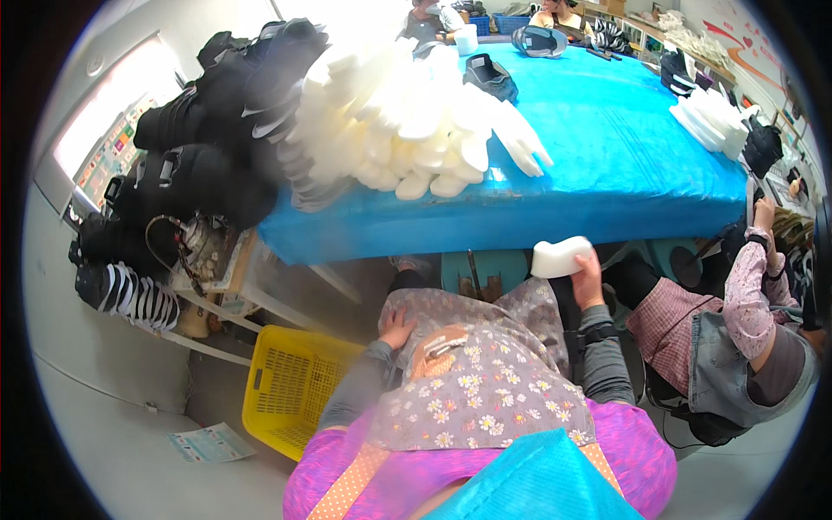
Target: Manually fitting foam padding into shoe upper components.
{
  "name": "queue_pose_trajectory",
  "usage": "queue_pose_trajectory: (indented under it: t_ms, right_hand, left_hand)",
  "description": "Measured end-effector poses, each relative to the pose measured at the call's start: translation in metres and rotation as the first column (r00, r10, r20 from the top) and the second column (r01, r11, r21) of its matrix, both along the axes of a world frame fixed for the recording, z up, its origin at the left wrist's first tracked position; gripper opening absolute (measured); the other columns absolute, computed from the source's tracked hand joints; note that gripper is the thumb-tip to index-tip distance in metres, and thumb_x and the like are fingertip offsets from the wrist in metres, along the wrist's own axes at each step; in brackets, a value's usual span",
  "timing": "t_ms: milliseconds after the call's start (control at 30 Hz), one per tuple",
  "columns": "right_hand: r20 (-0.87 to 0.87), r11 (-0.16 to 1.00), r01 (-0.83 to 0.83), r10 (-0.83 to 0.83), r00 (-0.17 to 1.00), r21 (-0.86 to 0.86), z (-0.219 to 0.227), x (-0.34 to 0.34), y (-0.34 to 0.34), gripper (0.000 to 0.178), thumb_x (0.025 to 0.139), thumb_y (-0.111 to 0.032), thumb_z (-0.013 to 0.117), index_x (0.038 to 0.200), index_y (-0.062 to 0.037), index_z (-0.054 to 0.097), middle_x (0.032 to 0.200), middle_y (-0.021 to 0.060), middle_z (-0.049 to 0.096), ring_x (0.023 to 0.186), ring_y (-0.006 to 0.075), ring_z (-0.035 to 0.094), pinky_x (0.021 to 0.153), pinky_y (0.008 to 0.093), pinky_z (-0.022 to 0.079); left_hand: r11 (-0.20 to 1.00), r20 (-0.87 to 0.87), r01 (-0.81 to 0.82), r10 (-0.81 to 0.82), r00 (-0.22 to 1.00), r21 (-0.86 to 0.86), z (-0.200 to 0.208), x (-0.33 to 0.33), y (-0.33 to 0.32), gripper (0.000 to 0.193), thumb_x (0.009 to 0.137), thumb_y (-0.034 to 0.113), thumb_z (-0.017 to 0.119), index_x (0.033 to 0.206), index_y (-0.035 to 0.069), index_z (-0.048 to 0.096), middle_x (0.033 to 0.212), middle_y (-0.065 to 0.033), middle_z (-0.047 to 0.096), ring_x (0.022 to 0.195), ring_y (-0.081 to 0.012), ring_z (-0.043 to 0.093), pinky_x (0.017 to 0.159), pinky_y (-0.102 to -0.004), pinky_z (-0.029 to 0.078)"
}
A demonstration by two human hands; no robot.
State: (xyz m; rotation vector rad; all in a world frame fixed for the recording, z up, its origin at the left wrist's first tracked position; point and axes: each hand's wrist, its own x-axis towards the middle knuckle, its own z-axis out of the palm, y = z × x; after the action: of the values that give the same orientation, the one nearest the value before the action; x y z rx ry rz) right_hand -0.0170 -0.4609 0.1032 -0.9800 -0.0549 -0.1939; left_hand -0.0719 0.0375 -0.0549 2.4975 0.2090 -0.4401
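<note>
White curved piece (555,259) at the right hand's (588,276) fingertips, extending left from them.
Its long axis runs roughly left to right, by the near edge of the blue-covered table (615,139). Right thumb and fingers close on its right end; the left hand (398,329), well apart to the left, rests on the flowered apron (485,390), fingers loosely spread, nothing visible in them.

Runs open beyond the right hand (588,282) over the blue table cover (607,139); meets heaped white pieces (399,130) and piled black shoes (195,169) leftward, a white stack (711,123) and co-worker's sleeve (749,279) rightward.
</note>
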Motion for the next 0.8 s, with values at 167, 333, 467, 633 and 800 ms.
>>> queue_pose_trajectory:
  t_ms: [167,333,467,633,800]
  right_hand:
    - [0.148,0.995,0.095,-0.092,0.985,-0.010,0.073,0.044,-0.033,0.047,0.086,-0.024,0.056,0.129,-0.0033,0.051,0.122,0.0077,0.057,0.118,0.0210,0.053,0.102,0.0367,0.040]
    - [0.229,0.987,0.152,-0.136,0.964,-0.056,0.122,0.102,-0.047,0.049,0.084,-0.023,0.057,0.128,-0.0019,0.050,0.121,0.0103,0.057,0.115,0.0219,0.054,0.101,0.0369,0.041]
    - [0.157,0.952,0.235,-0.206,0.966,-0.195,0.162,0.158,-0.040,0.045,0.083,-0.021,0.056,0.124,-0.0016,0.052,0.115,0.0090,0.057,0.106,0.0187,0.054,0.094,0.0325,0.042]
    - [0.148,0.823,0.369,-0.339,0.929,-0.432,0.196,0.216,-0.048,0.037,0.078,-0.015,0.055,0.113,-0.0017,0.058,0.104,0.0070,0.059,0.097,0.0167,0.054,0.086,0.0276,0.041]
    - [0.192,0.778,0.403,-0.355,0.915,-0.483,0.237,0.287,-0.022,0.025,0.081,-0.014,0.054,0.101,-0.0022,0.062,0.093,0.0030,0.060,0.085,0.0143,0.055,0.077,0.0277,0.044]
  left_hand:
    - [0.997,0.008,0.071,-0.071,0.997,-0.031,0.023,0.032,0.021,0.068,0.084,0.056,0.063,0.138,0.019,0.047,0.150,-0.0222,0.032,0.140,-0.0409,0.030,0.115,-0.0472,0.026]
    - [0.995,0.172,0.077,-0.086,0.981,0.059,0.014,0.071,0.011,0.051,0.081,0.052,0.066,0.116,0.014,0.062,0.139,-0.0207,0.046,0.132,-0.0394,0.042,0.112,-0.0479,0.030]
    - [0.971,0.356,0.018,-0.105,0.929,0.239,-0.001,0.074,-0.002,0.034,0.081,0.041,0.070,0.099,0.013,0.065,0.128,-0.0201,0.057,0.129,-0.0421,0.043,0.108,-0.0503,0.034]
    - [0.969,0.424,-0.109,0.005,0.906,0.221,0.013,0.075,-0.032,0.029,0.082,0.038,0.066,0.099,0.014,0.064,0.142,-0.0163,0.049,0.135,-0.0431,0.036,0.111,-0.0527,0.029]
    - [0.983,0.489,-0.141,0.069,0.870,0.113,0.015,0.076,-0.020,0.021,0.081,0.033,0.067,0.092,0.016,0.065,0.138,-0.0141,0.053,0.134,-0.0397,0.039,0.110,-0.0508,0.030]
